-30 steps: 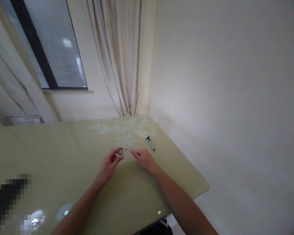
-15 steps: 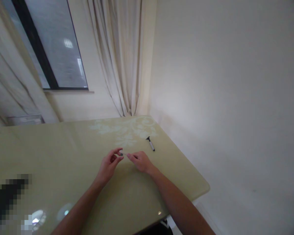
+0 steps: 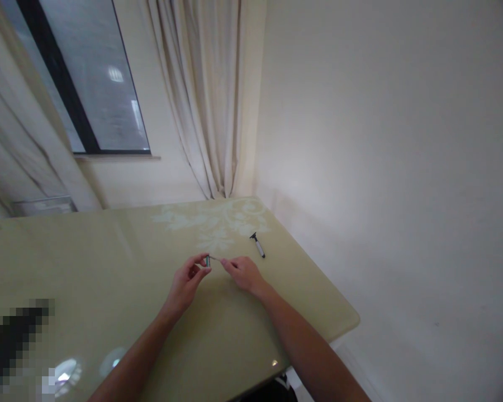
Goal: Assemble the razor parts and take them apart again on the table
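Note:
My left hand (image 3: 189,279) pinches a small dark rectangular piece (image 3: 208,261) between thumb and fingertips; it looks like a razor cartridge and stands roughly upright above the table. From the other side my right hand (image 3: 243,274) grips a thin light stick (image 3: 216,258), whose kind is too small to make out. Its tip reaches the upper part of the piece; whether they touch I cannot tell. Beyond my right hand a razor (image 3: 258,246) with a dark head and grey handle lies on the table.
The glossy yellow-green table (image 3: 109,279) has a pale floral pattern near its far corner. A wall (image 3: 381,167) runs along the right. Curtains (image 3: 209,100) and a window (image 3: 96,78) are behind the table. At the lower left is a pixelated dark shape (image 3: 8,340).
My right hand has drawn slightly right, and the stick's tip sits higher. The dark piece in my left hand shows more fully. The razor has not moved.

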Action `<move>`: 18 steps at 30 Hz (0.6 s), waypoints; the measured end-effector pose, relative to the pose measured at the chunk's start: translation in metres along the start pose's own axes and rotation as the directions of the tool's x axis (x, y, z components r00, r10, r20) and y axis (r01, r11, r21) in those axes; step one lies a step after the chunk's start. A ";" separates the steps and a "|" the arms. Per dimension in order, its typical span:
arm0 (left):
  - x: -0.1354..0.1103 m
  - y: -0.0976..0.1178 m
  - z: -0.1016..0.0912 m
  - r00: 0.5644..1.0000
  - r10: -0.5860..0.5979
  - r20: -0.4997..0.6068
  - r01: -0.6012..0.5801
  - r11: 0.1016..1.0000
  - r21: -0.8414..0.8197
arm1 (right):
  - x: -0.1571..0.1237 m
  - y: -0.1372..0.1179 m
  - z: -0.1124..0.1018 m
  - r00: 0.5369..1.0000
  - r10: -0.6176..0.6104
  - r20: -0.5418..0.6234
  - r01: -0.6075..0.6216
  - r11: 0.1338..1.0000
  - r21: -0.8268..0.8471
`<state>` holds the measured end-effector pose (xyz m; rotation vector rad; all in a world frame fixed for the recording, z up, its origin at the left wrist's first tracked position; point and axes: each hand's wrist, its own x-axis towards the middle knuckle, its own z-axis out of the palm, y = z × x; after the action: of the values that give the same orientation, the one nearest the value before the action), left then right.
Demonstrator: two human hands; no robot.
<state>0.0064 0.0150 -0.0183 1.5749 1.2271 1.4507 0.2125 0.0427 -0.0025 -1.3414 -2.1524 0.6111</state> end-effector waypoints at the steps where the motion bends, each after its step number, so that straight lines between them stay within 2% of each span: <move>1: 0.000 0.001 0.000 1.000 0.001 0.004 -0.001 1.000 0.001 | 0.000 0.000 -0.001 1.000 0.016 -0.006 -0.016 0.999 -0.033; 7: 0.001 0.006 0.000 1.000 0.017 -0.009 -0.018 1.000 -0.012 | -0.002 -0.004 0.003 0.999 -0.046 0.010 0.046 0.999 -0.029; 13: 0.002 0.003 -0.002 0.998 0.022 -0.061 -0.022 1.000 0.000 | 0.002 0.005 0.001 0.992 0.094 -0.079 -0.095 0.995 -0.008; 15: 0.002 0.001 -0.001 0.999 0.023 -0.047 -0.023 1.000 0.008 | 0.002 0.004 0.000 0.994 0.059 -0.089 -0.055 0.997 0.045; 18: 0.001 -0.001 0.001 1.000 0.022 -0.014 -0.022 1.000 0.011 | 0.000 -0.001 0.002 0.999 -0.040 -0.034 0.042 0.997 0.072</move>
<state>0.0071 0.0169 -0.0193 1.5930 1.2312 1.4731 0.2105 0.0418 -0.0034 -1.2577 -2.1061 0.6409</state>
